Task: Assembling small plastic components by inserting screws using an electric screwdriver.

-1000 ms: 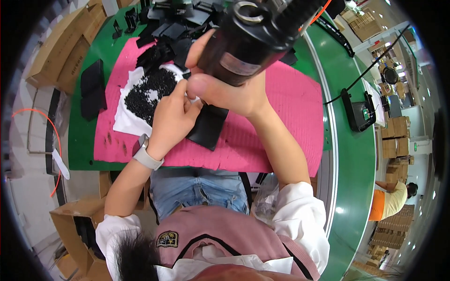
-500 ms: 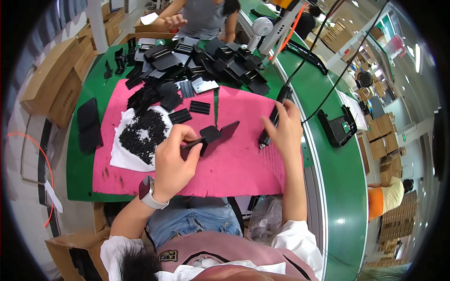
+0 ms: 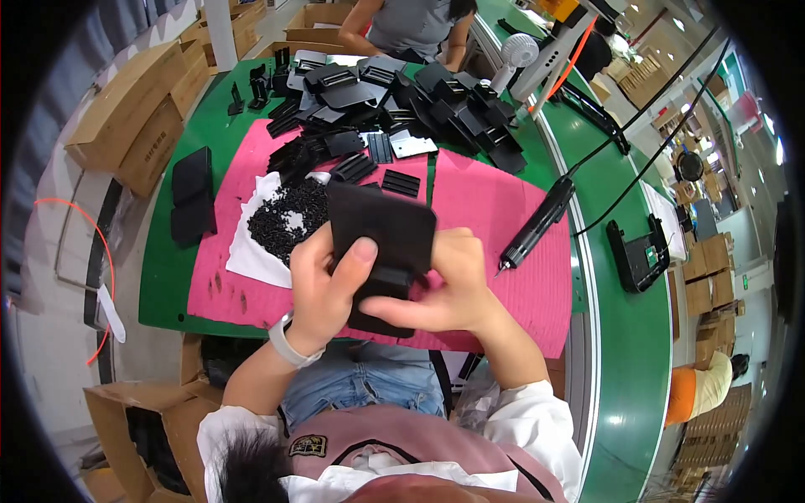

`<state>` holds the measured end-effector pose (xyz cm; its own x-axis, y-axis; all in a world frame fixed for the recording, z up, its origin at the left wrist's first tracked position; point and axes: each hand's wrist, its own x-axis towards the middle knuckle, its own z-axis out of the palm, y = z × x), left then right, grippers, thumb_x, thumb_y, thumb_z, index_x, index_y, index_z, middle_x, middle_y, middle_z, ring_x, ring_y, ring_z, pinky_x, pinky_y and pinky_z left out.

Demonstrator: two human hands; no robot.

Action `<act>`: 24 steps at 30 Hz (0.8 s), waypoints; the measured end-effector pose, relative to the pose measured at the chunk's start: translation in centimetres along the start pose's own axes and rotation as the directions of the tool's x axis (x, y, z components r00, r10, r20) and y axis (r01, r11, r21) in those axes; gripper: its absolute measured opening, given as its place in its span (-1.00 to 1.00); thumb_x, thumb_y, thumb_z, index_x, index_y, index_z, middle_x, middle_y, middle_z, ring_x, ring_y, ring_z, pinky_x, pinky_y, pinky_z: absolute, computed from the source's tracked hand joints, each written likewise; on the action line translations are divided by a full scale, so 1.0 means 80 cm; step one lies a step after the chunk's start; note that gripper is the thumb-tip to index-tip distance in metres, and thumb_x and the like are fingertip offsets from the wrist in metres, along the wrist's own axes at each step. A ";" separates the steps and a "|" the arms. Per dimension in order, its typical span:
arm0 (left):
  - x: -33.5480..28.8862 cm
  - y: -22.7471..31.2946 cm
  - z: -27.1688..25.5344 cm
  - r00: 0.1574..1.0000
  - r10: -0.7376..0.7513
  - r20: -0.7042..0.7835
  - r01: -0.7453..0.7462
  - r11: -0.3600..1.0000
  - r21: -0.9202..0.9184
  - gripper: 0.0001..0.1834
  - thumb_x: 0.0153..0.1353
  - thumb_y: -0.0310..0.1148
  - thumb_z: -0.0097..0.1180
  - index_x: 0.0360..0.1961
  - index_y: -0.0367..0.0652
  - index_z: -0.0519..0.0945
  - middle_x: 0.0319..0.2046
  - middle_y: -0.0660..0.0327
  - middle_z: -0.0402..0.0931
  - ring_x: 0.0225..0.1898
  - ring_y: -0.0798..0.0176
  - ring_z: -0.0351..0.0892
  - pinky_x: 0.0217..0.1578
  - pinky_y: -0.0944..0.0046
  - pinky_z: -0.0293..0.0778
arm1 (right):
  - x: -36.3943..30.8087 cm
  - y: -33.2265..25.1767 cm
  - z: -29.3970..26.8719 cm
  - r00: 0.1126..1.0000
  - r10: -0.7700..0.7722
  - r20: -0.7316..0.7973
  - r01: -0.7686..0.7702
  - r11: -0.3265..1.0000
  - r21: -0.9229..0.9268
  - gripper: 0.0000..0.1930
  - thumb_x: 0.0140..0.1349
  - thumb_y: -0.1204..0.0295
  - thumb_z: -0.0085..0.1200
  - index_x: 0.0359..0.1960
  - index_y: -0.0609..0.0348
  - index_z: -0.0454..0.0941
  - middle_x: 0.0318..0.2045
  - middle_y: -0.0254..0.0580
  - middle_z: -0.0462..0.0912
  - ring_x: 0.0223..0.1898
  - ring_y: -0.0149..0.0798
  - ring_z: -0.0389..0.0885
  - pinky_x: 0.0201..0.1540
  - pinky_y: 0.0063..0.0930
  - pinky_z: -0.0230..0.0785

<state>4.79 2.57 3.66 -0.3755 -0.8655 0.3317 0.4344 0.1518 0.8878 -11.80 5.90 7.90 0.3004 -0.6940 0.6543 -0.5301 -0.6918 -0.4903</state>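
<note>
A black plastic stand [image 3: 382, 222] with a broad flat plate is held up over the pink mat [image 3: 486, 189]. My left hand [image 3: 323, 289] grips its left side, thumb on the face. From the right, my right hand [image 3: 457, 285] closes on the lower part, its thumb across the piece. An electric screwdriver [image 3: 538, 226] lies on the mat to the right of my hands, its tip toward me and its cord running off to the upper right. Left of the stand, small black screws [image 3: 281, 222] are heaped on a white cloth [image 3: 245, 267].
Black plastic parts [image 3: 352, 92] pile up along the far side of the green table [image 3: 168, 289]. Two black plates [image 3: 193, 197] lie at the left. A white fan [image 3: 518, 52] stands beyond. Across the table sits another person [image 3: 411, 29]. A black housing [image 3: 637, 256] lies at the right.
My right hand has left the screwdriver and come over to the stand. The stand has been lifted and turned so its broad plate faces up. The view has shifted.
</note>
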 end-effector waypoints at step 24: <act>-0.665 0.134 -0.607 -0.625 0.289 -0.725 0.281 0.950 0.137 -0.55 0.22 -0.23 0.06 0.05 -0.31 0.46 -0.04 0.03 0.46 -0.01 0.08 0.50 -0.06 0.10 0.43 | 0.167 0.222 0.070 0.992 0.093 -0.090 -0.128 0.798 -0.589 -0.46 0.02 0.08 0.16 -0.01 0.14 0.50 -0.12 0.00 0.58 -0.04 0.00 0.52 -0.04 -0.17 0.41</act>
<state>69.15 27.06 -19.91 0.9538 0.2392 -0.1815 0.1951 -0.0341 0.9802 -12.77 -16.78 4.75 0.1773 -0.7349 0.6546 -0.9286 -0.3452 -0.1361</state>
